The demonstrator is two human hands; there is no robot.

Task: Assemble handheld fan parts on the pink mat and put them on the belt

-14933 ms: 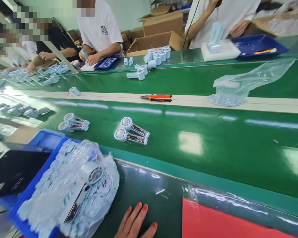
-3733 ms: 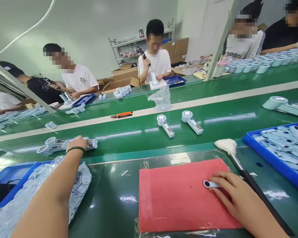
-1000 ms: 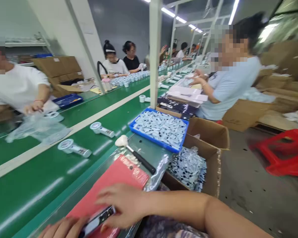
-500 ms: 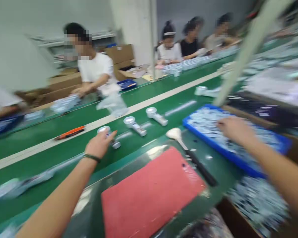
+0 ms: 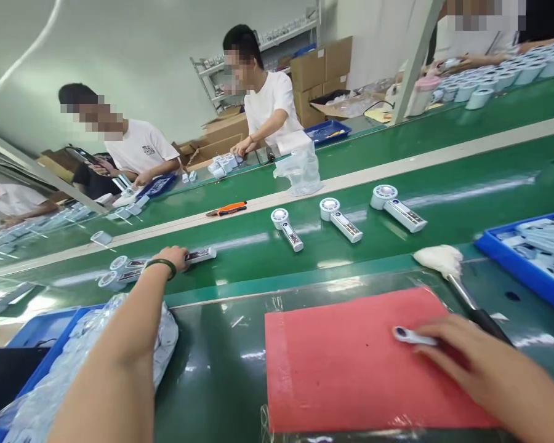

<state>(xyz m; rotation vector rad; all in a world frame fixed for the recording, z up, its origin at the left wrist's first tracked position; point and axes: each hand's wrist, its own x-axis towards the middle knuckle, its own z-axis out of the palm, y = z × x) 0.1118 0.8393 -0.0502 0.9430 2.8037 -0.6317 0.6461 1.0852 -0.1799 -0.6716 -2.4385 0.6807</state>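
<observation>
On the green belt, my left hand [image 5: 172, 258] is closed over a pale handheld device; its dark-faced handle [image 5: 201, 254] sticks out to the right of the fingers. Two similar devices with round heads [image 5: 108, 280] lie just left of that hand, partly covered by it. My right hand [image 5: 471, 351] pinches a small pale blue plastic piece [image 5: 410, 336] with a dark ring at its end. It holds the piece just over the red mat [image 5: 332, 363]. Three more round-headed devices [image 5: 341, 218] lie apart on the belt ahead.
A blue tray [image 5: 526, 261] of pale parts stands at right, beside a black-handled tool with a white padded head [image 5: 438, 258]. Orange pliers [image 5: 231, 209] and a plastic bag [image 5: 300, 169] lie on the belt. Bagged parts [image 5: 87, 344] are at left. Co-workers sit opposite.
The view has swung left. My right hand has come from the blue tray to the red mat with a small piece. My left hand has shifted leftward along the belt.
</observation>
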